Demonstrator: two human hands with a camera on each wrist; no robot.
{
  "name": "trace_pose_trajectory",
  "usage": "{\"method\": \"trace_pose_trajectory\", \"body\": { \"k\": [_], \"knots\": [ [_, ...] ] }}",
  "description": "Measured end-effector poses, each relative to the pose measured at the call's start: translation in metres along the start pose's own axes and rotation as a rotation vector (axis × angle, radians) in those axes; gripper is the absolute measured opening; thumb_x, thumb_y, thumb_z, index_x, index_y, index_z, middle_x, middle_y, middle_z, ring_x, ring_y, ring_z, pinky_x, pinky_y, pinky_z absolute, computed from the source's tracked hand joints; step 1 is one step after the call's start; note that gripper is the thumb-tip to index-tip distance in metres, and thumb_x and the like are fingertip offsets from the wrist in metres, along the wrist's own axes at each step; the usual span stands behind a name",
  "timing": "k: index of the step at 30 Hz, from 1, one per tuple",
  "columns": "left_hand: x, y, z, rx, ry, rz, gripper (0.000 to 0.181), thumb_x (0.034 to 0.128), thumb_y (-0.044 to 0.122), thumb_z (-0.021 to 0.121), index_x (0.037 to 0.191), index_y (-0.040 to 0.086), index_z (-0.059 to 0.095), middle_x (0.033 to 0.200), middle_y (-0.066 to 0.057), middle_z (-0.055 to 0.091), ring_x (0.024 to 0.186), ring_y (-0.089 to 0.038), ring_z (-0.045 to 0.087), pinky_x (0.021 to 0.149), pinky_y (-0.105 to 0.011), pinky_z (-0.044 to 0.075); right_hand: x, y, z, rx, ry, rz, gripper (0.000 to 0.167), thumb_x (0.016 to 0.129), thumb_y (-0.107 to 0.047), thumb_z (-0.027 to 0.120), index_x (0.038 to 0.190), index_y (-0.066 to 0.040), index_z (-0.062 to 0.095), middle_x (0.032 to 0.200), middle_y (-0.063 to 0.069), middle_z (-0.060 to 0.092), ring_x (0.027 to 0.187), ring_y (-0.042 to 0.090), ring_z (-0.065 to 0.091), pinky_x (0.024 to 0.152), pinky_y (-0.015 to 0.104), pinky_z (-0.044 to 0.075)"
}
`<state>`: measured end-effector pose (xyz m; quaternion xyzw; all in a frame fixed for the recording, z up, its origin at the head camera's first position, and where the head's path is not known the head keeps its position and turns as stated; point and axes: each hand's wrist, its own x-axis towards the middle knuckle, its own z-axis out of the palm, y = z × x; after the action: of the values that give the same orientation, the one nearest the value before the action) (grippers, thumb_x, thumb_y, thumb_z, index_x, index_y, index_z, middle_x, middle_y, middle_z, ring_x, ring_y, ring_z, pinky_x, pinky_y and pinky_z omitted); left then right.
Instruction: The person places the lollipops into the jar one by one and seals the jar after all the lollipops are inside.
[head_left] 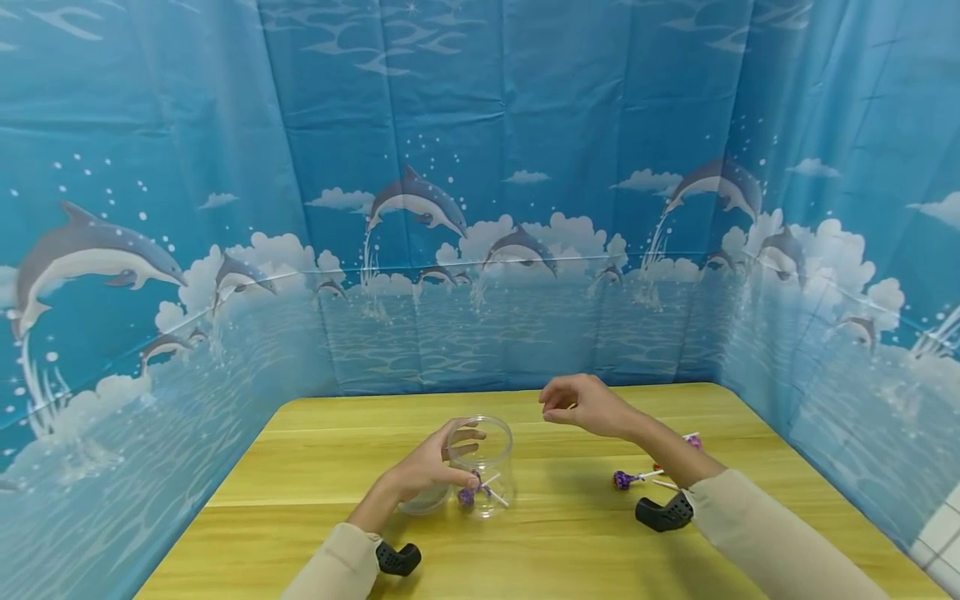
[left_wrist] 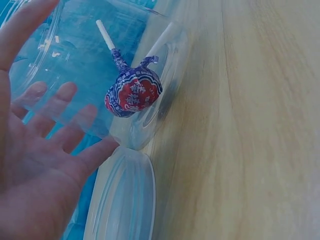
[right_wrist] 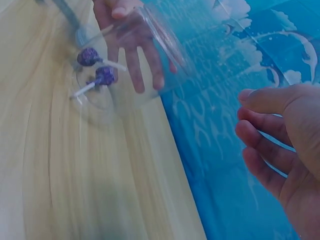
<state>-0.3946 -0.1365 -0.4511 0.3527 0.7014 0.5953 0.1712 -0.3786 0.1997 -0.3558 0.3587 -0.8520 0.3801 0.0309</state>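
A clear plastic jar stands upright on the table, with my left hand holding its side, thumb at the front and fingers spread round the far wall. Two purple-wrapped lollipops with white sticks lie at the bottom of the jar. A translucent lid rests on the table beside the jar, partly under my left hand. Right of the jar and above the table, my right hand hovers with loosely bent fingers and nothing between them.
On the table's right side lie a purple lollipop and a pink one, with others partly hidden by my right forearm. Yellow wood-grain table in front; a blue dolphin-print curtain hangs round its back and sides.
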Motion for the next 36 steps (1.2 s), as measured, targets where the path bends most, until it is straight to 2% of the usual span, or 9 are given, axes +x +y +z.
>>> {"method": "trace_pose_trajectory", "body": {
  "k": [8,12,15,19,22,27,32,36],
  "knots": [
    [0.000,-0.001,0.000,-0.023,-0.004,-0.001,0.092,0.0928,0.012,0.080,0.164,0.007,0.021,0.159,-0.019,0.037,0.148,-0.051,0.024,0.105,-0.043,0.049,-0.020,0.014,-0.015,-0.021,0.022,0.032,0.016,0.101,-0.011,0.069,0.115,-0.003,0.069,0.101,0.004,0.073,0.092,0.022,0.071,0.078,0.035,0.058],
    [0.001,-0.001,0.000,-0.017,-0.003,0.003,0.089,0.0931,0.012,0.079,0.163,0.011,0.025,0.159,-0.016,0.038,0.148,-0.051,0.025,0.104,-0.043,0.049,-0.034,0.024,-0.028,-0.054,0.041,0.064,0.016,0.100,-0.012,0.070,0.114,-0.004,0.069,0.100,0.005,0.073,0.093,0.028,0.071,0.077,0.034,0.058],
    [0.000,-0.002,0.000,-0.012,-0.003,0.004,0.087,0.0933,0.011,0.079,0.163,0.015,0.026,0.159,-0.016,0.038,0.148,-0.051,0.025,0.104,-0.043,0.050,-0.046,0.033,-0.037,-0.074,0.052,0.111,0.016,0.100,-0.014,0.070,0.114,-0.006,0.069,0.099,0.003,0.073,0.093,0.026,0.071,0.078,0.033,0.057],
    [0.000,-0.001,-0.001,-0.012,-0.008,0.005,0.089,0.0930,0.012,0.079,0.163,0.012,0.025,0.159,-0.017,0.038,0.148,-0.051,0.026,0.103,-0.044,0.050,-0.062,0.043,-0.046,-0.087,0.075,0.158,0.016,0.101,-0.017,0.070,0.114,-0.008,0.069,0.100,0.003,0.073,0.093,0.021,0.070,0.078,0.034,0.057],
    [0.000,-0.002,-0.001,-0.009,-0.012,0.010,0.091,0.0927,0.013,0.080,0.164,0.009,0.023,0.159,-0.017,0.038,0.147,-0.051,0.026,0.103,-0.044,0.050,-0.073,0.050,-0.051,-0.083,0.100,0.186,0.017,0.101,-0.016,0.070,0.114,-0.006,0.069,0.101,0.005,0.072,0.094,0.024,0.070,0.077,0.034,0.057],
    [-0.001,-0.001,-0.001,-0.014,-0.006,0.014,0.089,0.0922,0.011,0.080,0.163,0.013,0.026,0.159,-0.018,0.038,0.147,-0.051,0.026,0.103,-0.044,0.050,-0.092,0.059,-0.060,-0.085,0.134,0.228,0.020,0.101,-0.014,0.070,0.116,-0.002,0.068,0.100,0.005,0.071,0.091,0.022,0.069,0.075,0.035,0.058],
    [-0.001,0.001,0.000,-0.019,-0.001,0.011,0.088,0.0924,0.010,0.079,0.163,0.015,0.027,0.159,-0.018,0.038,0.148,-0.051,0.025,0.104,-0.045,0.050,-0.116,0.071,-0.066,-0.130,0.175,0.252,0.019,0.100,-0.012,0.070,0.114,0.000,0.068,0.097,0.006,0.072,0.087,0.025,0.070,0.070,0.034,0.057],
    [0.000,-0.001,0.000,-0.013,-0.010,0.003,0.088,0.0929,0.010,0.079,0.163,0.014,0.026,0.159,-0.017,0.038,0.148,-0.051,0.025,0.104,-0.045,0.049,-0.140,0.092,-0.069,-0.199,0.218,0.274,0.017,0.098,-0.011,0.072,0.110,0.001,0.069,0.095,0.005,0.071,0.083,0.023,0.070,0.068,0.032,0.056]
  ]
}}
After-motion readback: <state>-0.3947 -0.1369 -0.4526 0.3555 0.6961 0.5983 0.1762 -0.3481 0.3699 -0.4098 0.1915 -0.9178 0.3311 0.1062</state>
